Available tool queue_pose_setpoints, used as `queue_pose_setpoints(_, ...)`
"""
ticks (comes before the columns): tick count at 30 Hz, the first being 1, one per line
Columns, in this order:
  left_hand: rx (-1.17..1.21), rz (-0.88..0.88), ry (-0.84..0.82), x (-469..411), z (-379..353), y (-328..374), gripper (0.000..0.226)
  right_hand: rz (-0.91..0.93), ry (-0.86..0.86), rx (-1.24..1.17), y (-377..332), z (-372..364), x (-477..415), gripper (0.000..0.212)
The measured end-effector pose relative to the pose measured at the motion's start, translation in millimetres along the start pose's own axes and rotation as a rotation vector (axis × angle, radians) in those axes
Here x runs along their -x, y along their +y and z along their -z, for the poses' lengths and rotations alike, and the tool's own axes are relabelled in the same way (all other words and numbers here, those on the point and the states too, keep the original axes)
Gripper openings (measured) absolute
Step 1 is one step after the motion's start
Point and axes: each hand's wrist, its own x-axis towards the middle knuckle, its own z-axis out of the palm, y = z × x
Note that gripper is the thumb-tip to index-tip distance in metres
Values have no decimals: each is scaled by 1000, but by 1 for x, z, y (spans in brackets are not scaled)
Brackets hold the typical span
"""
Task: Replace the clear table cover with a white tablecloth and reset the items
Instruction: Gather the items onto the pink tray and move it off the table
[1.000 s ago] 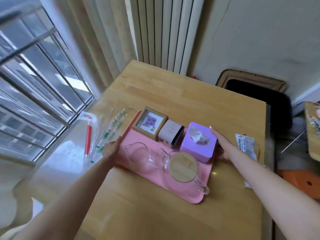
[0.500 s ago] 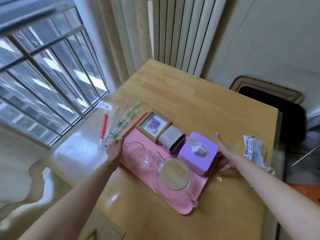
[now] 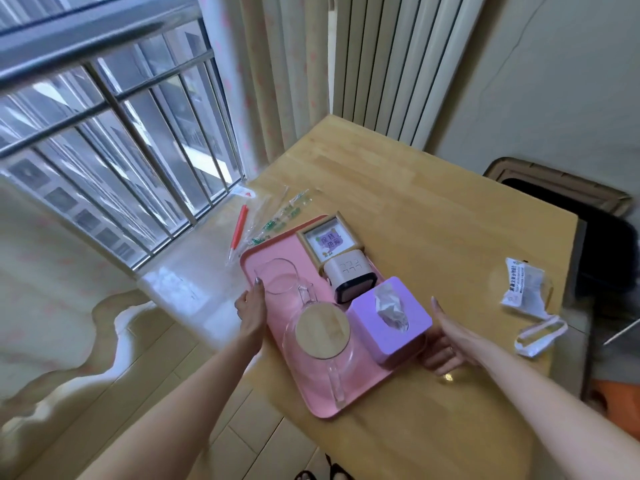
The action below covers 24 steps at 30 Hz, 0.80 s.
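Tray (image 3: 277,251) gripped between left hand (image 3: 251,311) and right hand (image 3: 446,337).

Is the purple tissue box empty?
No, a crumpled tissue sticks up out of the slot in the top of the purple tissue box.

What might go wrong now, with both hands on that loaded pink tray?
1. The glass pitcher and glass cup stand loose on the pink tray; if the left hand and right hand tilt it, they may slide off and break.
2. The tissue box, white box and wooden frame line one side, so the load may be uneven.
3. The red pen and white packet lie loose beside the tray and might get swept off later.
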Motion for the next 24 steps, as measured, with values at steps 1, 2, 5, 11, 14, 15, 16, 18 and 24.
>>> queue_pose_setpoints(1,21,27,-9,-1,2,-4,82,2,-14,-12,4,-2,1,105)
queue_pose_setpoints(2,13,28,-13,1,3,-6,75,7,-24,-23,7,-4,2,102)
queue_pose_setpoints(5,-206,-85,-58,15,4,-10,56,-2,4,-25,9,-3,-2,99)
queue_pose_setpoints(11,-502,-291,-19,16,-1,-10,107,177,258,7,-25,-4,-24,65)
queue_pose_setpoints(14,-537,-242,21,4,-10,-4,108,282,253,42,-42,-8,-37,57)
queue_pose_setpoints(15,-537,-230,28,1,-13,0,108,302,249,43,-47,-9,-40,52)
queue_pose_setpoints(16,-523,-215,30,-3,-15,3,107,325,245,38,-53,-11,-41,50)
queue_pose_setpoints(18,-503,-183,38,-6,-16,9,107,340,238,37,-67,-15,-45,54)
queue_pose_setpoints(24,-533,27,49,2,-4,-11,65,383,175,86,-104,-26,-67,49)
